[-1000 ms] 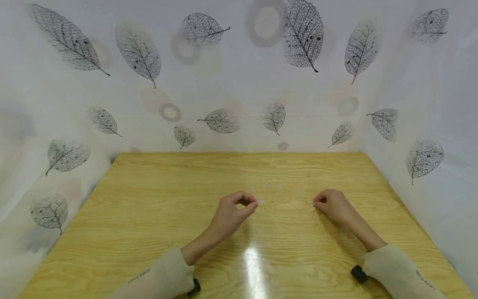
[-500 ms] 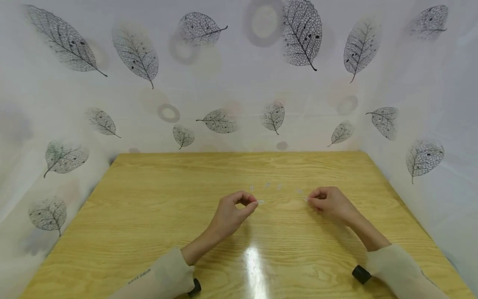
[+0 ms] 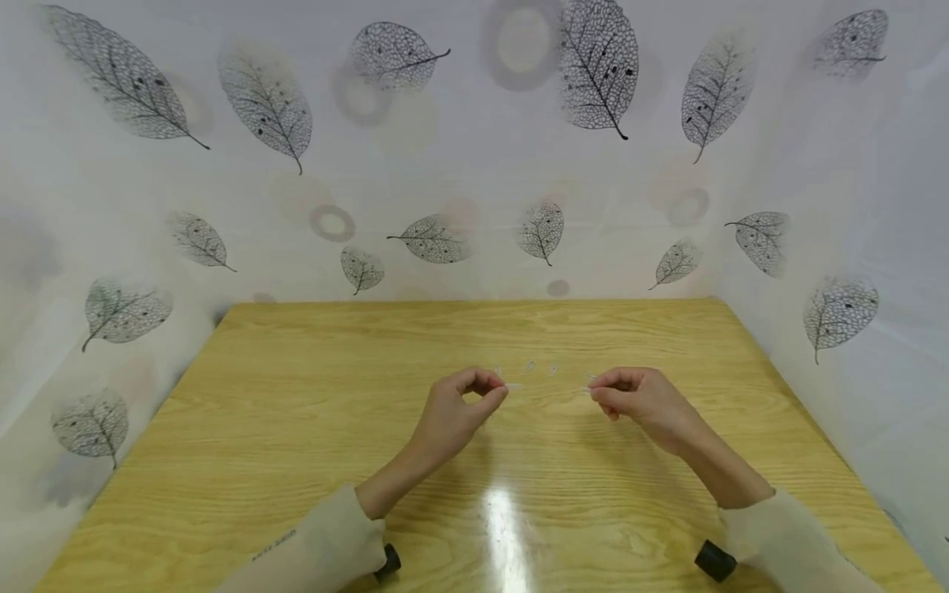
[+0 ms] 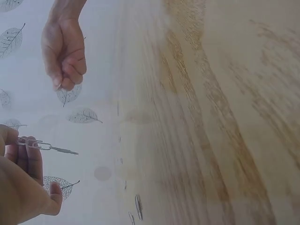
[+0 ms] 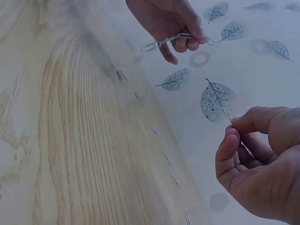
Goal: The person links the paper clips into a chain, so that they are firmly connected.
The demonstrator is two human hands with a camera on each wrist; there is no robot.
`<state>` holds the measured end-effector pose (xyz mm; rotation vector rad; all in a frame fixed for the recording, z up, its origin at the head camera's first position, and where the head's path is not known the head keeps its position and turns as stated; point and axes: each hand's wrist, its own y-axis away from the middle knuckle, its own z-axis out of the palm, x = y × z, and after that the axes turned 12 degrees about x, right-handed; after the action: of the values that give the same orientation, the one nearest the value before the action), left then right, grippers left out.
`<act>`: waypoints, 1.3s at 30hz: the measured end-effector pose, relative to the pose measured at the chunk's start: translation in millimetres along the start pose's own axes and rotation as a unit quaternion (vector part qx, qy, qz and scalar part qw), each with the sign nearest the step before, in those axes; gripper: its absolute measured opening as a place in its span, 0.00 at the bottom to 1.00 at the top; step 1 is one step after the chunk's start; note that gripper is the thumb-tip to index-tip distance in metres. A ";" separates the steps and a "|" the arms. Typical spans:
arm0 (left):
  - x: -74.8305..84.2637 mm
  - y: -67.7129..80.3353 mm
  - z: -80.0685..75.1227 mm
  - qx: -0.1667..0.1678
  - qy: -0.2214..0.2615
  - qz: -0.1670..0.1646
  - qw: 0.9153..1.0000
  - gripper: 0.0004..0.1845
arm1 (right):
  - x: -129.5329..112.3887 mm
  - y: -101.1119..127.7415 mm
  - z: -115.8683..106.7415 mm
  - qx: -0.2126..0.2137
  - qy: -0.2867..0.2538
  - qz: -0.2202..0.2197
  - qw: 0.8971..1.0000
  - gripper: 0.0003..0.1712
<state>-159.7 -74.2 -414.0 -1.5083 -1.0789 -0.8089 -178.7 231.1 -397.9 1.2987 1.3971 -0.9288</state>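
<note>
Between thumb and forefinger, my left hand [image 3: 455, 418] pinches a short chain of linked silver paper clips [image 4: 44, 146]. In the right wrist view, the chain hangs out on both sides of those fingers. My right hand [image 3: 652, 405] pinches a single paper clip [image 5: 230, 114], its looped end sticking out past the fingertips. Both hands are raised over the table and face each other, with a gap between the chain and the single clip. Behind them, several loose paper clips [image 5: 154, 130] lie in a rough row on the wood.
The wood-grain table [image 3: 311, 362] carries a bright light reflection near its front. A white leaf-printed cloth [image 3: 467, 165] closes off the back and both sides. Dark wrist cameras [image 3: 715, 561] sit under the light sleeves [image 3: 319, 535].
My right hand has moved left and slightly up with its paper clip, narrowing the gap to my left hand. The left hand has risen a little, still holding the chain.
</note>
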 end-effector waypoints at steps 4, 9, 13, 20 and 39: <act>0.0 0.1 0.3 -0.007 -0.002 0.000 1.000 0.04 | -4.0 1.8 6.3 -0.012 -0.018 -0.013 1.000 0.12; -2.4 3.2 2.9 -0.017 -0.007 -0.006 1.000 0.03 | -6.3 1.3 13.3 -0.037 -0.049 -0.028 0.998 0.11; -3.3 4.4 5.2 -0.020 -0.012 -0.008 1.000 0.03 | -10.4 1.8 19.1 -0.043 -0.056 -0.024 0.997 0.11; -4.5 4.0 7.3 -0.024 -0.008 0.005 1.000 0.02 | -19.6 2.1 35.3 -0.051 -0.052 -0.029 0.997 0.14; -4.5 2.2 8.0 -0.031 -0.009 0.006 0.999 0.02 | -37.4 -5.8 68.9 -0.052 -0.017 -0.048 0.997 0.12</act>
<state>-159.7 -67.4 -420.6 -1.5750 -1.0663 -0.8280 -175.7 155.1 -378.0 1.1431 1.4728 -0.9257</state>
